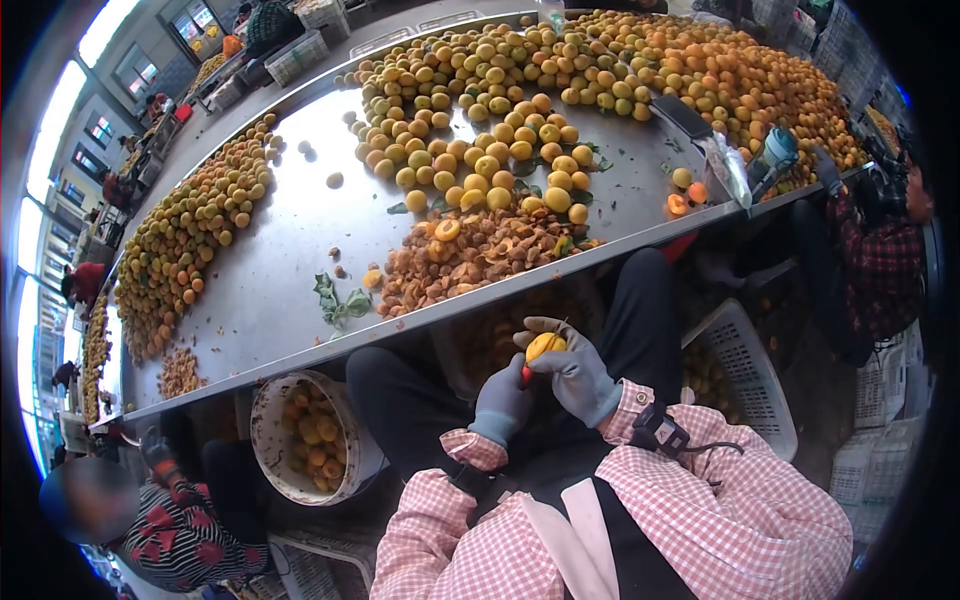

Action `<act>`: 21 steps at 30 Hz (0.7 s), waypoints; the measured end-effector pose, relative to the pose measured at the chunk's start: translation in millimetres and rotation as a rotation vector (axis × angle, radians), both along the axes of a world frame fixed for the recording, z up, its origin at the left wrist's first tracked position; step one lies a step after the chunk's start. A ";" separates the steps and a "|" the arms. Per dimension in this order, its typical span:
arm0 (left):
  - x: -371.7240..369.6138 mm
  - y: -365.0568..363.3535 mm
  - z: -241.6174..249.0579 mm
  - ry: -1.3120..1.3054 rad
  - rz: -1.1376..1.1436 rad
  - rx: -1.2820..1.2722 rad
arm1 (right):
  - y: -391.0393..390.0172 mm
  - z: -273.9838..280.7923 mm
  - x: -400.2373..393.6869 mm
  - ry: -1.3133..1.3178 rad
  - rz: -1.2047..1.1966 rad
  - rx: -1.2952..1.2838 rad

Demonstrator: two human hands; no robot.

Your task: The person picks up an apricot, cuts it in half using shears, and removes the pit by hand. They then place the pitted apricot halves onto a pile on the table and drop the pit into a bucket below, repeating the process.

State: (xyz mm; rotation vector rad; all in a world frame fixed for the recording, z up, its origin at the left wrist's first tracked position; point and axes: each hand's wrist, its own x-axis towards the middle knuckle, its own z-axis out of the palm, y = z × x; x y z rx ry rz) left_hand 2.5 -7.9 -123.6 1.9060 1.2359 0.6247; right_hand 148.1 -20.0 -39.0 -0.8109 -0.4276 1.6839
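Both my hands wear grey gloves and meet above my lap, below the table's edge. In my right hand [582, 375] a yellow apricot [545, 346] is held between thumb and fingers. My left hand [503, 402] is closed just below it, round a small red-handled tool [526, 376] that reaches up to the fruit. Its working end is hidden by the apricot and fingers. On the metal table [300, 240] in front of me lies a heap of brown apricot pits [450, 270], with whole apricots [490, 165] piled behind.
A white bucket [262, 440] holding apricots stands left of my knees, and a white crate [755, 370] stands to the right. A phone [680, 116] and a bottle [775, 155] lie near the right table edge. Co-workers sit at the left [190, 530] and right [885, 260].
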 end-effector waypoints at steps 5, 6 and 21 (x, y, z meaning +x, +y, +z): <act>-0.7 8.4 46.3 0.287 0.018 0.003 | 7.5 -8.6 3.5 0.090 0.025 -0.047; -2.9 8.7 46.5 0.281 -0.010 0.057 | 8.2 -9.5 6.3 0.090 0.026 -0.052; 8.8 8.8 -21.0 -0.454 0.106 -0.348 | 12.5 -11.4 5.7 0.168 0.080 0.063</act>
